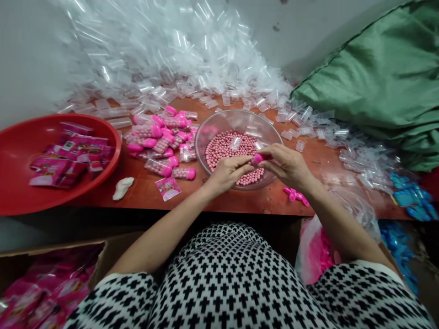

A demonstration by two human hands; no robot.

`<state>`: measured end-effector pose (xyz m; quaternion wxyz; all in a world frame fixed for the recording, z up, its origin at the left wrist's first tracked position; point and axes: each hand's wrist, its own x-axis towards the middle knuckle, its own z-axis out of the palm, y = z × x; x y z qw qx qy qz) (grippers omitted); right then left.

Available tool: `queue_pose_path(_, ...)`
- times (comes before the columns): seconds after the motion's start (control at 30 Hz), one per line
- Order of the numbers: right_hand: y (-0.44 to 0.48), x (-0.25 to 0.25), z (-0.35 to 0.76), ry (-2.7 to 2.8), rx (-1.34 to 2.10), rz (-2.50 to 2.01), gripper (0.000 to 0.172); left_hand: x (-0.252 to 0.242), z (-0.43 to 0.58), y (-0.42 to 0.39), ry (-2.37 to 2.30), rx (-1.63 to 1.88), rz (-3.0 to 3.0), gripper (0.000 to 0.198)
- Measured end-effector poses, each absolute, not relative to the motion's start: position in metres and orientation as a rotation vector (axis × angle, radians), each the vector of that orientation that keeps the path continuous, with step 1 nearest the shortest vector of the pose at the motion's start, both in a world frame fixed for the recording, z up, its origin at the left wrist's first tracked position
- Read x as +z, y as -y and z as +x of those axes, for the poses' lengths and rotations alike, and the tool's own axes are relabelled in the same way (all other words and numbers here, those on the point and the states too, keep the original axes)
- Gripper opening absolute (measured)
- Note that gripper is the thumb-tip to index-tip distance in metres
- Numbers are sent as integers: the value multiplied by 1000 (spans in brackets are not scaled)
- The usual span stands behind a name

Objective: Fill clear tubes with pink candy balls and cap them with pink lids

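Over the front right of a clear bowl [206, 123] of pink beads [219, 148], my two hands meet at a small pink cap [258, 158]. My left hand [230, 173] pinches at its left side, thumb and fingers closed. From the right, my right hand [288, 165] has its fingers closed around the same cap. Whether a clear tube is joined to it cannot be made out behind the fingers. Inside the bowl, a small clear tube [235, 143] lies on the beads. Left of the bowl is a pile of bead-filled tubes with pink caps [166, 132].
A red basin [20, 173] with pink packets [73, 153] stands at left. Clear empty tubes [178, 50] are heaped along the wall. Pink pieces [295, 195] lie near the table's front edge. Green cloth [373, 77] and blue pieces [416, 201] are at right.
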<state>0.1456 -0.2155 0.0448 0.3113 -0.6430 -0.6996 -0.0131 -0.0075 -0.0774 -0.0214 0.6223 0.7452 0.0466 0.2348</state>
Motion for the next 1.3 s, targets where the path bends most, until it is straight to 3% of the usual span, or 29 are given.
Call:
queue_pose_path(0.5,231,28,130,2004,-110,-1742,2,-46,-11,83,50,951,2223,24)
queue_pose_path(0.63,231,23,129,1970,-81,-1806,9,-50,-10,84,63,947,2342,23)
queue_pose_path(0.77,225,23,132,1646,130,-1753,10,-41,-6,81,-4,858,2040,24)
queue_pose_path(0.97,226,20,135,840,756,-1312,47,-27,-3,72,-73,648,1409,30)
queue_pose_path(1.3,221,8,133,698,906,-1359,57,-26,-9,81,5,658,1742,21)
